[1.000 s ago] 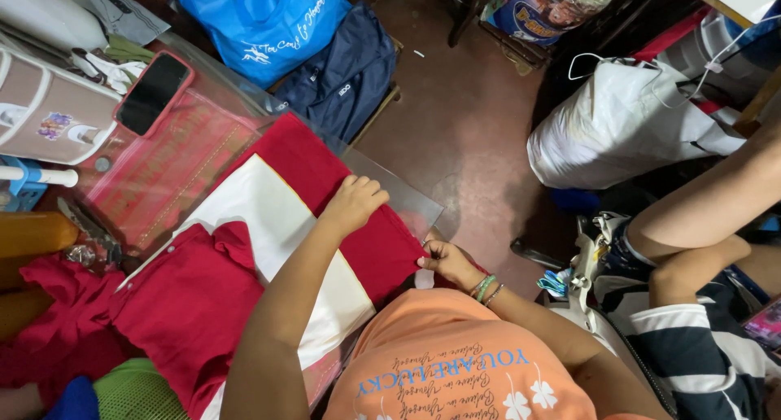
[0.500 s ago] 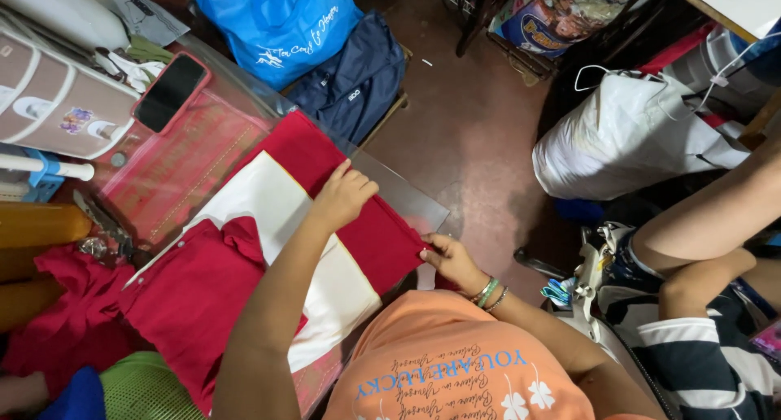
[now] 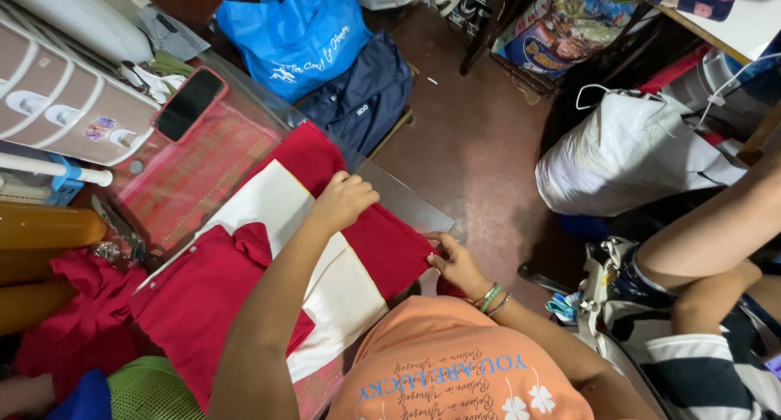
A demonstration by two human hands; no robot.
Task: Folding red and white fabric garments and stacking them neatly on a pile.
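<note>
Right hand [image 3: 455,263] at red cloth [image 3: 382,237] edge

We see our left hand [image 3: 346,200] stretched forward on a long bare forearm, knuckles up, fingers curled under into a loose fist, pressing down. Our right hand [image 3: 457,264] sits close to our body, fingers pinched together, thin beaded bracelets [image 3: 490,298] circling the bent wrist.
</note>
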